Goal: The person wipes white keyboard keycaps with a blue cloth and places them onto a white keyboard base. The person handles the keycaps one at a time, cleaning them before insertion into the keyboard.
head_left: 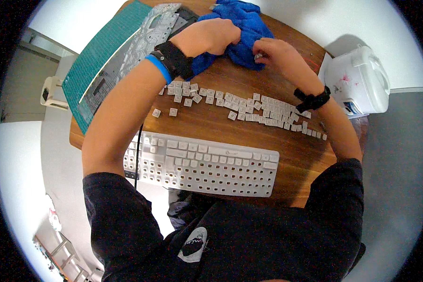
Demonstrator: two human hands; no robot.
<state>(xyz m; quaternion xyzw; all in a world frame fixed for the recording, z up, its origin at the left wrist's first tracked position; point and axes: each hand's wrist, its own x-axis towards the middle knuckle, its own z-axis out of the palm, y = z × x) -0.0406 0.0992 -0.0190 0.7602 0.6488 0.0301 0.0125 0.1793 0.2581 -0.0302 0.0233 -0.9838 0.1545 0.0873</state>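
A crumpled blue cloth (244, 23) lies at the far side of the wooden table. My left hand (221, 35) is closed on it, with the fingertips hidden in the folds. At the cloth's right edge, my right hand (273, 50) pinches a small whitish keycap (258, 56), partly covered by the fingers. Many loose white keycaps (272, 113) are spread in a band across the table, below both hands. Nearer to me rests a white keyboard (211, 170), upside down to my view. Keycaps remain on its far rows, while its nearer rows show bare square openings.
A green cutting mat (103, 47) at the far left carries a grey keyboard plate (148, 42) and dark parts. A black cable (138, 152) crosses the keyboard's left part. Beyond the table's right edge stands a white rice cooker (359, 82).
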